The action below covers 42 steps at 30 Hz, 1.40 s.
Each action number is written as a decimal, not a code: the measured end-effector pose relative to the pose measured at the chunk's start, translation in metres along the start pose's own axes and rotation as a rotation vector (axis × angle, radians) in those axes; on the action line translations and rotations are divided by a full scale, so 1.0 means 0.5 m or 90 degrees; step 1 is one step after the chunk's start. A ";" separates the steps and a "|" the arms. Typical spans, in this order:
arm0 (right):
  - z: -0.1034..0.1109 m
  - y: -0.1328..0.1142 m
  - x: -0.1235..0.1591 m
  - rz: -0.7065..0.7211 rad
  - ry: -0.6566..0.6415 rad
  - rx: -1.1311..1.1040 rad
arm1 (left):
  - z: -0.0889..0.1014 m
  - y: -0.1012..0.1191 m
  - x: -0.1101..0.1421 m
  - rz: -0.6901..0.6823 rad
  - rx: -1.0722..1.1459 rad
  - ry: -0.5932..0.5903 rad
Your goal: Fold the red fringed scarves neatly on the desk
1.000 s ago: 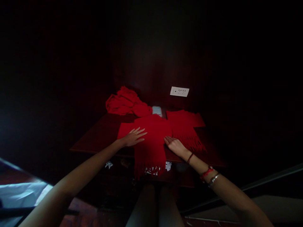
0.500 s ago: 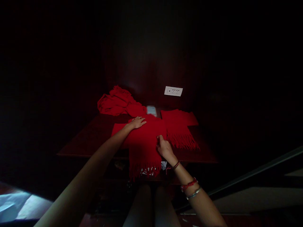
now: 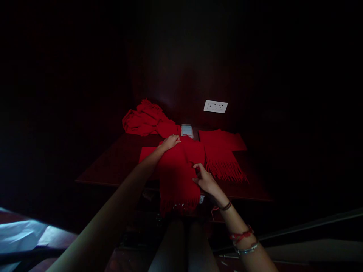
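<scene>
A red fringed scarf (image 3: 178,173) lies partly folded on the dark tabletop, its tasselled end hanging over the front edge. My left hand (image 3: 171,141) is at the scarf's far edge, its fingers curled in on the fabric. Beside the scarf's right edge is my right hand (image 3: 207,182), with thumb and forefinger apart; the forefinger's tip is by a raised fold. To the right a second red scarf (image 3: 218,147) is laid folded, fringe toward me. A crumpled heap of red scarf (image 3: 150,121) sits at the back left.
A small pale card or label (image 3: 187,130) is behind the scarf, blurred out. On the dark back wall is a white socket plate (image 3: 215,106). My legs (image 3: 174,245) are under the table's front edge (image 3: 104,183). Pale crumpled sheeting (image 3: 21,236) lies at lower left.
My left hand's fingers have gone from lying flat to curled at the far edge. My right hand's fingers have spread, and the fabric near them is now lifted into a fold. The view has shifted slightly.
</scene>
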State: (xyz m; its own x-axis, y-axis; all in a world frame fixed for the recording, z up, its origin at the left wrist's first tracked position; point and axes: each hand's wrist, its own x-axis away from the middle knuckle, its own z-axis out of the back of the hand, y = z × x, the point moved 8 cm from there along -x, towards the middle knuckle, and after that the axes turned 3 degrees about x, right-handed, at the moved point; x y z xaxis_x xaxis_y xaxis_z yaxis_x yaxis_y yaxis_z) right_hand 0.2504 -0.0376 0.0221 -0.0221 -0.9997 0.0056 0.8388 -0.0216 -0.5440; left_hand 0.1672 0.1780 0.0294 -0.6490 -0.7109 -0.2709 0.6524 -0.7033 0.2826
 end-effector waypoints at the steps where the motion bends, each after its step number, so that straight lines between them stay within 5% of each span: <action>1: -0.003 0.005 0.001 -0.007 -0.018 -0.007 | 0.000 0.001 0.001 -0.002 0.002 -0.001; 5: -0.006 0.017 -0.010 -0.030 -0.036 -0.029 | 0.001 0.018 0.031 -0.033 0.018 -0.009; 11: 0.027 0.060 -0.019 -0.038 0.092 -0.132 | 0.006 -0.015 0.138 -0.046 -0.013 -0.030; 17: 0.028 0.071 -0.008 -0.016 0.011 0.023 | 0.010 -0.037 0.154 -0.118 0.016 -0.080; 22: 0.084 -0.017 -0.028 0.074 0.228 0.195 | 0.019 0.014 0.125 -0.133 0.024 -0.052; 27: -0.036 -0.013 -0.055 0.134 -0.105 0.316 | -0.026 0.043 0.151 -0.198 -0.017 -0.159; 31: -0.026 0.002 -0.044 0.135 -0.152 0.312 | -0.019 0.035 0.163 -0.238 -0.024 -0.188; 35: 0.044 -0.036 -0.051 0.183 0.021 0.345 | 0.017 0.044 0.168 -0.122 -0.084 -0.118; 38: 0.030 -0.045 -0.060 0.216 0.037 0.386 | 0.047 0.013 0.214 0.117 -0.166 -0.020; 40: 0.011 -0.035 -0.067 0.218 0.036 0.405 | 0.042 -0.031 0.265 0.270 -0.175 -0.052; 42: -0.001 -0.022 -0.071 0.232 0.048 0.427 | 0.028 -0.064 0.301 0.303 -0.158 -0.107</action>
State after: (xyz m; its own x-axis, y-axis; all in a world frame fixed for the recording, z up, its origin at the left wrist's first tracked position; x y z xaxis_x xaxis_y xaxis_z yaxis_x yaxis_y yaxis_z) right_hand 0.2417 -0.0019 0.0275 0.3029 -0.9417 -0.1466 0.9500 0.2861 0.1252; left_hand 0.0430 0.0937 -0.0078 -0.3011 -0.9535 -0.0113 0.9478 -0.3006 0.1068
